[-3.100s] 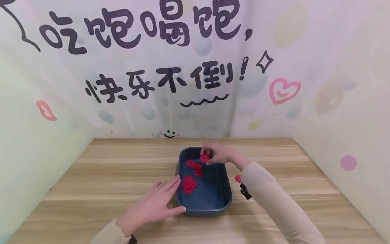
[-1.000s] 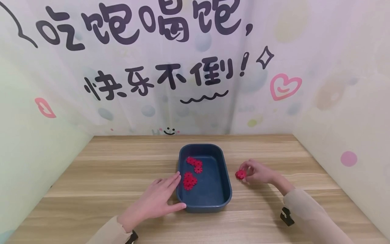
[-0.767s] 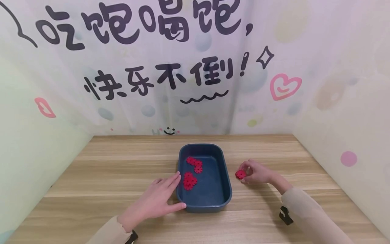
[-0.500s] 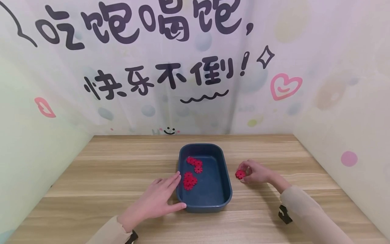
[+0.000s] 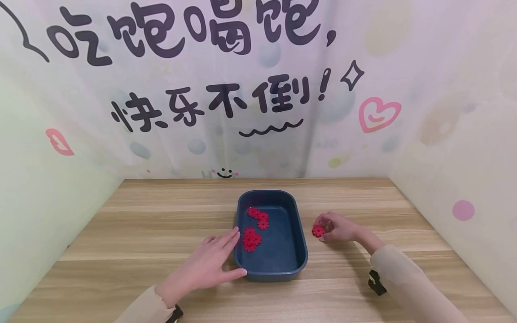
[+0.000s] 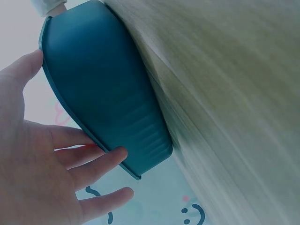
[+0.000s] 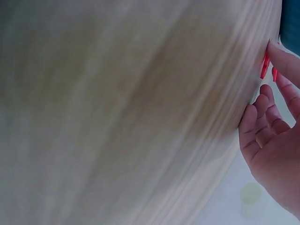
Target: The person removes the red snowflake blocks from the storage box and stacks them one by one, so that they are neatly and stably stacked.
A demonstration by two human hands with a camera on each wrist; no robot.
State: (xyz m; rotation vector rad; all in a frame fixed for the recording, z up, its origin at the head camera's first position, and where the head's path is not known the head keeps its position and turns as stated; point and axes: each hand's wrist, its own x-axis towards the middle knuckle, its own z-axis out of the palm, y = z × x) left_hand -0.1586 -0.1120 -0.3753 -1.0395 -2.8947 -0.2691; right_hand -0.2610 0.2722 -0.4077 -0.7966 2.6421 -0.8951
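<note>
A dark blue rectangular tray (image 5: 278,264) stands on the table with several red, notched flower-shaped discs (image 5: 251,240) lying in two groups in its left half. Against the tray's left rim rests my left hand (image 5: 203,264), its fingers extended and its thumb at the near corner. To the right of the tray, my right hand (image 5: 341,228) pinches a red flower-shaped disc (image 5: 318,231) low over the table. In the right wrist view two red edges show by the fingertips: one disc (image 7: 265,66) against the tabletop, another (image 7: 274,74) at the fingers.
The wood-grain table (image 5: 161,224) reaches back to a white printed curtain (image 5: 181,148) with dark lettering. Pale walls (image 5: 456,170) close off both sides. A black strap (image 5: 376,282) shows at the right sleeve.
My right hand has carried a red disc from the tray's far end to the table on the right, over the disc lying there. It barely shifts lately. My left hand stays at the tray.
</note>
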